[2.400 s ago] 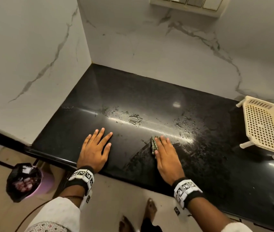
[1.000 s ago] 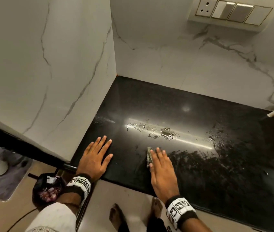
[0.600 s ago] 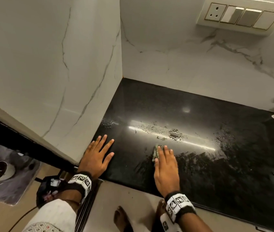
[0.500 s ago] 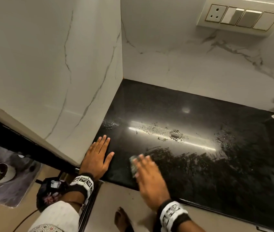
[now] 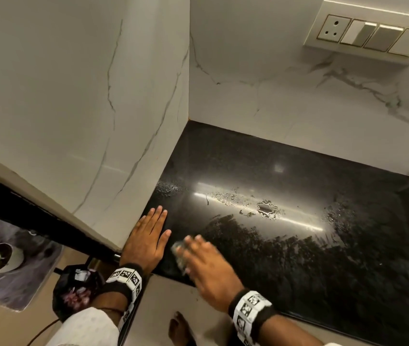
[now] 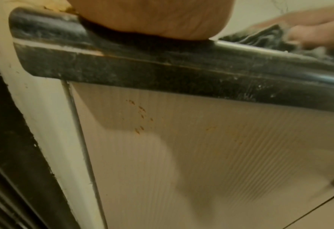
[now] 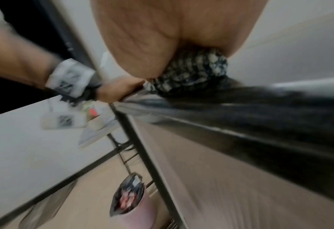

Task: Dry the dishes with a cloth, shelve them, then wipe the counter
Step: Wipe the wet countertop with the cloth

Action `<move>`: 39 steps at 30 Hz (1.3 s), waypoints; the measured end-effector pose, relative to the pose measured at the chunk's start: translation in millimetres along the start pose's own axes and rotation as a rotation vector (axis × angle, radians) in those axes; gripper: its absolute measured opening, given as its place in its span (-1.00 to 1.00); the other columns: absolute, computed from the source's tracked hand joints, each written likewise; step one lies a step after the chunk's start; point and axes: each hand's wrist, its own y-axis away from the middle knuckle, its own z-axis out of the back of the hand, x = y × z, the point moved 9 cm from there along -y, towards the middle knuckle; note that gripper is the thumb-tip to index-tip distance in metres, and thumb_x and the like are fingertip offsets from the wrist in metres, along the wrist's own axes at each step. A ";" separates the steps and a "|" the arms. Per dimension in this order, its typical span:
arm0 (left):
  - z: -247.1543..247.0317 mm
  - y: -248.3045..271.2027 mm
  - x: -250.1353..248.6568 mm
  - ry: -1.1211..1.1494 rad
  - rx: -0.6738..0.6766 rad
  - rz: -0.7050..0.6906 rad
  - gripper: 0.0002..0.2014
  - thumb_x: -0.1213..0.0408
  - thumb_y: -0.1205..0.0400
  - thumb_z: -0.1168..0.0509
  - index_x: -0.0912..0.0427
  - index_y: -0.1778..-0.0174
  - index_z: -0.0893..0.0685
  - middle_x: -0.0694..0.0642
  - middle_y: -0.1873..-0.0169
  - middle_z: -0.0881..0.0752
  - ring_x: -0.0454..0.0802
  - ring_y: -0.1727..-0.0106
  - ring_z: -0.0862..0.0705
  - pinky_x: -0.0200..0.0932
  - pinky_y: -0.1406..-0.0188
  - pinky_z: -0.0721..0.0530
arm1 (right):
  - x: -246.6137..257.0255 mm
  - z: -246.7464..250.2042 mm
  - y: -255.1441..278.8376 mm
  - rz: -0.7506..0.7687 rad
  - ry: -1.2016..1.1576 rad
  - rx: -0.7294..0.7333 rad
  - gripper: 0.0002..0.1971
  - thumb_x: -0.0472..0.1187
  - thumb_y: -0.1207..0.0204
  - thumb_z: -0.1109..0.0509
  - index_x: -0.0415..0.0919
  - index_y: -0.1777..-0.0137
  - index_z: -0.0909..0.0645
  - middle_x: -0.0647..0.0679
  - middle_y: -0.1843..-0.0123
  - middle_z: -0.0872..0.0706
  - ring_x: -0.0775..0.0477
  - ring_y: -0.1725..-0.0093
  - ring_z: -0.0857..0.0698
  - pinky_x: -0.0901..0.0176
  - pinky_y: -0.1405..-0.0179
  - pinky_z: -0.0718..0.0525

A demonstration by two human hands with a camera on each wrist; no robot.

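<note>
While the left hand [image 5: 148, 242] lies flat, the cloth [image 5: 179, 253] sits under the right hand [image 5: 207, 267]

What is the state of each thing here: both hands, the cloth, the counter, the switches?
Left hand: flat on the counter, fingers straight.
Right hand: pressing the cloth, blurred.
Cloth: bunched under the right hand.
Counter: partly wet, droplets behind.
Switches: position unclear.
</note>
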 end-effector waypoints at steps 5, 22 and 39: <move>-0.1 -2.1 1.1 -0.016 -0.010 0.002 -0.38 0.02 -0.83 0.14 0.06 -0.86 -0.13 -0.03 -0.86 -0.09 -0.08 -0.87 -0.05 -0.09 -0.84 0.08 | -26.0 9.0 -25.7 0.015 -0.046 0.017 -0.42 0.04 -0.88 -0.03 0.09 -0.87 -0.06 0.05 -0.90 -0.12 -0.01 -0.88 0.00 -0.13 -0.88 -0.07; -0.1 0.8 0.9 -0.016 0.009 0.018 -0.36 0.07 -0.82 0.07 0.09 -0.87 -0.06 -0.01 -0.87 -0.03 -0.09 -0.87 -0.01 -0.02 -0.83 -0.01 | -62.8 24.9 -97.2 -0.160 0.073 0.017 -0.37 0.10 -0.89 0.10 0.00 -0.90 0.12 0.00 -0.91 0.10 -0.08 -0.89 0.19 -0.21 -0.89 0.01; -3.5 -0.1 3.5 0.024 0.099 0.035 -0.35 0.04 -0.83 0.11 0.04 -0.88 0.07 -0.07 -0.87 0.12 -0.15 -0.87 0.16 -0.04 -0.84 0.08 | -104.3 52.8 -107.4 0.070 0.062 0.182 -0.40 0.12 -0.89 0.00 0.00 -0.87 -0.05 0.05 -0.91 -0.01 -0.03 -0.88 0.02 -0.08 -0.87 0.00</move>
